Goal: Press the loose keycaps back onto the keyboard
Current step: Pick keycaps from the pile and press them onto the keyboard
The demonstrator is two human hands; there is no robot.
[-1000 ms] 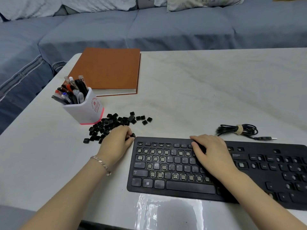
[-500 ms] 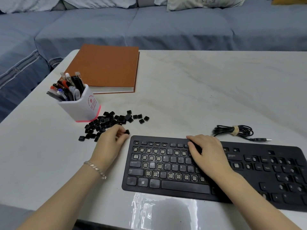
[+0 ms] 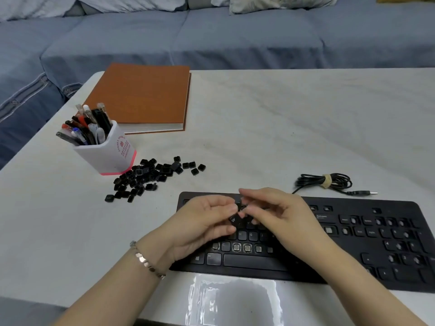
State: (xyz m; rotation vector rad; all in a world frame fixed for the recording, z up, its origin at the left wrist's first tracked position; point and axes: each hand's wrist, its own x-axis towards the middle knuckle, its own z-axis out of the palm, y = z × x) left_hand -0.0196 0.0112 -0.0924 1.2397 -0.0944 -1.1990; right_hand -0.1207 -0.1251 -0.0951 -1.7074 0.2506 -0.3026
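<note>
Along the near edge of the table (image 3: pixel 282 125), a black keyboard (image 3: pixel 367 243) lies toward the right, with several bare switch sockets in its lower letter rows. Your two hands meet just above its left half. Your left hand (image 3: pixel 200 224), with a bracelet (image 3: pixel 146 262) at the wrist, pinches a W keycap (image 3: pixel 233 219) in curled fingertips. Your right hand (image 3: pixel 284 220) pinches a small black piece (image 3: pixel 238 204) touching that keycap; whether it is a second cap is unclear. Beyond the keyboard's left end lie scattered loose keycaps (image 3: pixel 150 177), against a white pen pot (image 3: pixel 110 154). Right of your hands, behind the keyboard, lies a coiled cable (image 3: pixel 324 182). A brown book (image 3: pixel 143 97) sits at the far left corner.
</note>
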